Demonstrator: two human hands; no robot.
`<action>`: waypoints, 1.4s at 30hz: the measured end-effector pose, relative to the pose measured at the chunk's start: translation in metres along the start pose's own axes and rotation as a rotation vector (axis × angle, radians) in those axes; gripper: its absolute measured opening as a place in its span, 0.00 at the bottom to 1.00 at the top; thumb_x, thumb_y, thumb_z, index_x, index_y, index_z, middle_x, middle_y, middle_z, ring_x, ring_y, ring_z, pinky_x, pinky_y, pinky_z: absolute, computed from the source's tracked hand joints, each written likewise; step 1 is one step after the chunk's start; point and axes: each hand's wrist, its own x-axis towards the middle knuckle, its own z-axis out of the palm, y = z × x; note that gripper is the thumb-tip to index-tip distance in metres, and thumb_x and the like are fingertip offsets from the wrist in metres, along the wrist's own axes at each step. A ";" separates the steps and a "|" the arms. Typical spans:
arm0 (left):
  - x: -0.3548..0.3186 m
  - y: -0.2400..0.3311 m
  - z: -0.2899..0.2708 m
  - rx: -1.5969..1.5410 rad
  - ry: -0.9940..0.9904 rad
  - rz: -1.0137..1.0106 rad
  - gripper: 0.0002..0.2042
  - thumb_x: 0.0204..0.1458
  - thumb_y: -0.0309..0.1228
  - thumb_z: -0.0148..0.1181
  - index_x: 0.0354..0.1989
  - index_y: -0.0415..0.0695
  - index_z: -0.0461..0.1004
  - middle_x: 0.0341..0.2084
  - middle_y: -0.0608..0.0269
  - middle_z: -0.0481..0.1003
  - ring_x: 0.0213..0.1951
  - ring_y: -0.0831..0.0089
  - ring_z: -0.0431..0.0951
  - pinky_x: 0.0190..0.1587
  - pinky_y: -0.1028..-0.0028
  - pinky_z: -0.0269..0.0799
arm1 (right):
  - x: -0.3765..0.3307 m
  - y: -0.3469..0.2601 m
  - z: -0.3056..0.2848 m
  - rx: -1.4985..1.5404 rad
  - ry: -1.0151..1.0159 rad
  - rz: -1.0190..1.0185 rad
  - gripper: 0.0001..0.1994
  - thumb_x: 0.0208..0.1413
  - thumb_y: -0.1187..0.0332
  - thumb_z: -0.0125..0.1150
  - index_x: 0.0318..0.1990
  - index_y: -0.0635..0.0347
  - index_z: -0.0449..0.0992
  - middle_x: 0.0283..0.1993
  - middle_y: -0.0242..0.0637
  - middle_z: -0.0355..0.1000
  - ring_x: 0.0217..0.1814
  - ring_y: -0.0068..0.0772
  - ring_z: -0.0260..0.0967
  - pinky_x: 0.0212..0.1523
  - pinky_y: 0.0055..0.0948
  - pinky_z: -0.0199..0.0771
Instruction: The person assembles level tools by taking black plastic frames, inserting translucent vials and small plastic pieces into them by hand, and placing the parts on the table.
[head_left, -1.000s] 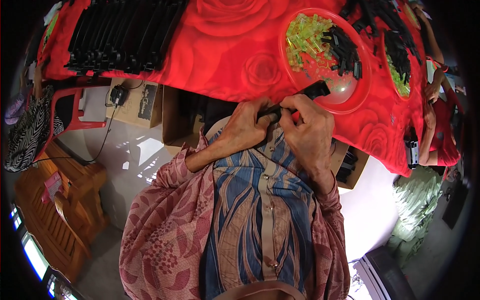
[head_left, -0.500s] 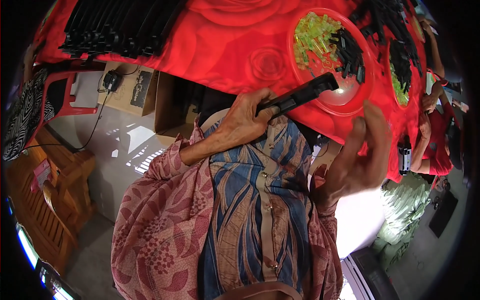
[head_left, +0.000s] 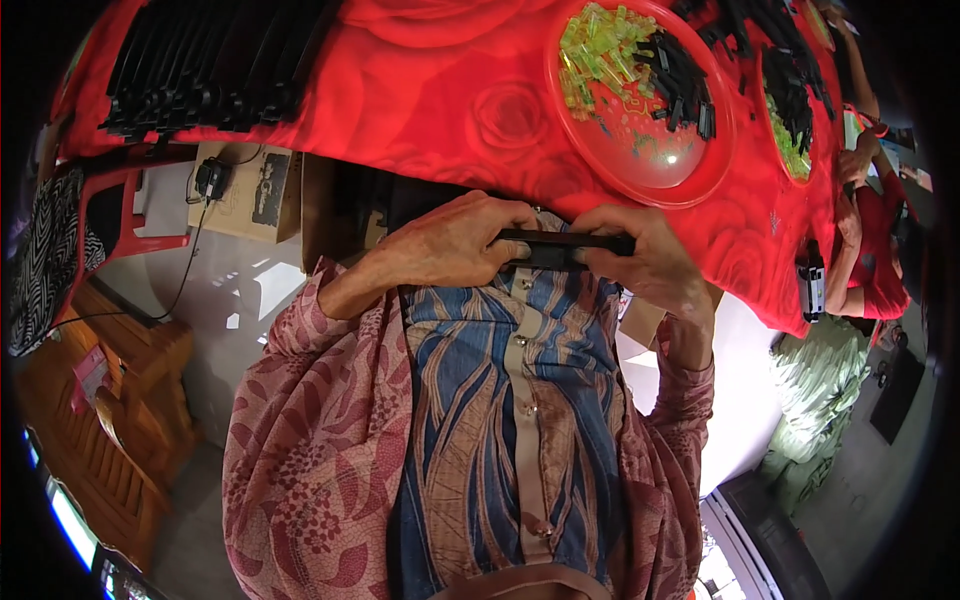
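A long black plastic part (head_left: 556,255) lies level in front of my chest, held at both ends. My left hand (head_left: 462,240) is closed round its left end, thumb below and fingers above. The right end sits in the grip of my right hand (head_left: 655,258), with the thumb pressed along its near side. Beyond my right hand, on the table, stands a red round tray (head_left: 640,190). In it lie yellow-green clear pieces (head_left: 604,50) and small black pieces (head_left: 685,85). Whether a small piece is between my fingers is hidden.
Long black parts (head_left: 200,70) lie in a row at the far left of the red-covered table (head_left: 440,110). Another person's arm (head_left: 850,215) and a second tray (head_left: 790,150) are at the right. A red chair (head_left: 135,225) and cardboard box (head_left: 262,195) stand left below the table.
My right hand, raised and apart before, has come left and down onto the black part. My left hand has turned the part level and drawn it nearer my body.
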 end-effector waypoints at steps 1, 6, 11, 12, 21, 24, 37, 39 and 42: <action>0.000 0.000 0.000 0.030 -0.006 -0.014 0.08 0.53 0.26 0.56 0.39 0.35 0.73 0.17 0.51 0.69 0.21 0.65 0.70 0.28 0.64 0.64 | 0.000 0.002 0.001 0.008 -0.041 0.042 0.10 0.49 0.76 0.63 0.40 0.65 0.78 0.26 0.30 0.71 0.29 0.15 0.65 0.30 0.22 0.66; 0.000 -0.006 0.006 0.062 0.057 0.119 0.08 0.54 0.27 0.57 0.39 0.36 0.73 0.18 0.49 0.70 0.21 0.58 0.71 0.28 0.62 0.64 | 0.001 0.011 0.005 0.041 0.005 0.013 0.07 0.47 0.75 0.63 0.35 0.66 0.77 0.22 0.35 0.73 0.23 0.19 0.67 0.26 0.24 0.66; 0.001 -0.007 0.011 0.046 0.088 0.142 0.10 0.55 0.29 0.57 0.42 0.36 0.72 0.21 0.46 0.72 0.23 0.53 0.72 0.28 0.61 0.65 | 0.007 0.004 0.002 -0.264 -0.005 0.011 0.07 0.43 0.71 0.65 0.30 0.63 0.77 0.23 0.47 0.73 0.22 0.38 0.72 0.26 0.35 0.68; 0.002 -0.009 0.012 0.050 0.079 0.141 0.10 0.55 0.29 0.57 0.42 0.36 0.72 0.21 0.46 0.72 0.23 0.53 0.72 0.28 0.61 0.65 | 0.007 0.005 0.002 -0.256 0.002 0.014 0.07 0.43 0.71 0.65 0.30 0.63 0.77 0.23 0.47 0.73 0.22 0.38 0.72 0.26 0.35 0.68; 0.005 -0.008 0.011 0.101 0.080 0.148 0.13 0.56 0.34 0.58 0.42 0.37 0.72 0.20 0.46 0.72 0.24 0.50 0.74 0.29 0.61 0.66 | 0.011 0.018 0.003 -0.142 -0.012 -0.051 0.09 0.43 0.70 0.64 0.31 0.67 0.76 0.22 0.46 0.74 0.23 0.39 0.73 0.26 0.38 0.68; 0.005 -0.006 0.011 0.092 0.093 0.145 0.13 0.57 0.36 0.58 0.42 0.38 0.72 0.20 0.47 0.72 0.25 0.49 0.74 0.29 0.59 0.66 | 0.012 0.016 0.001 -0.109 -0.050 -0.039 0.09 0.43 0.71 0.63 0.32 0.68 0.76 0.21 0.44 0.73 0.22 0.31 0.71 0.24 0.34 0.67; 0.005 0.001 0.010 0.194 0.038 0.064 0.11 0.56 0.33 0.56 0.41 0.37 0.71 0.23 0.46 0.72 0.29 0.50 0.76 0.33 0.60 0.67 | 0.012 0.019 0.005 -0.004 -0.077 -0.020 0.12 0.47 0.68 0.68 0.35 0.70 0.77 0.21 0.40 0.72 0.22 0.21 0.65 0.23 0.27 0.65; 0.004 0.001 0.012 0.214 0.062 0.090 0.10 0.55 0.28 0.57 0.41 0.35 0.71 0.23 0.43 0.72 0.27 0.51 0.76 0.31 0.63 0.68 | 0.012 0.020 0.005 -0.008 -0.079 -0.020 0.12 0.47 0.68 0.68 0.34 0.70 0.77 0.21 0.42 0.72 0.22 0.22 0.66 0.23 0.28 0.66; 0.004 -0.007 0.017 0.211 0.142 0.191 0.10 0.55 0.27 0.56 0.42 0.34 0.71 0.24 0.42 0.72 0.29 0.47 0.76 0.31 0.62 0.68 | 0.012 0.017 0.005 -0.109 -0.051 -0.127 0.13 0.46 0.68 0.68 0.33 0.70 0.77 0.24 0.49 0.73 0.23 0.31 0.71 0.25 0.32 0.68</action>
